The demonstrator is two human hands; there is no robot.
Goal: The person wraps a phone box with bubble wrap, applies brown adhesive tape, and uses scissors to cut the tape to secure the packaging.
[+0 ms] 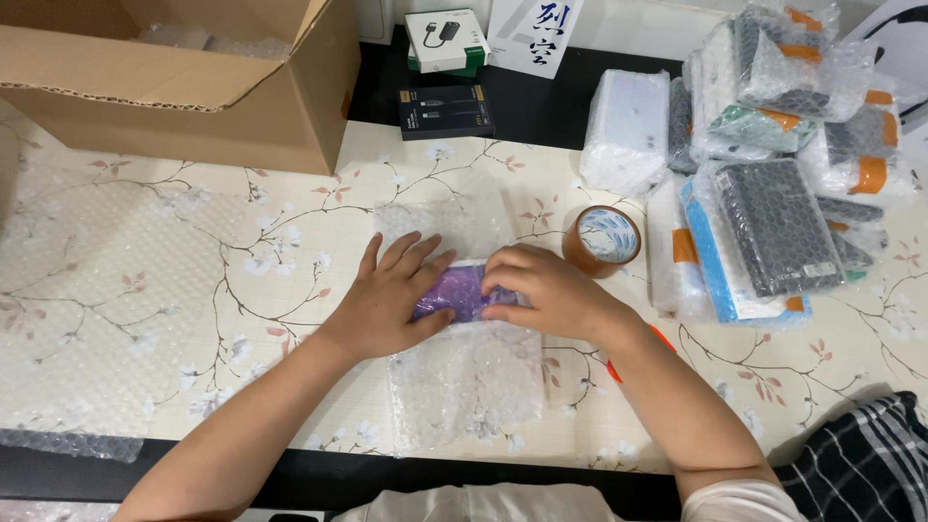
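Note:
A small purple box [459, 293] lies across a clear sheet of bubble wrap [469, 377] on the flowered table cover. My left hand [387, 295] presses flat on the box's left end. At the right end, my right hand [541, 290] curls its fingers over the box and the wrap's folded edge. Most of the box is hidden under both hands, and only its middle shows.
A roll of brown tape [601, 240] stands just right of my right hand. Several bubble-wrapped parcels [764, 227] are piled at the right. An open cardboard box [184, 77] sits at the back left, with small boxed goods [445, 111] behind. A large bubble wrap sheet [87, 319] covers the left.

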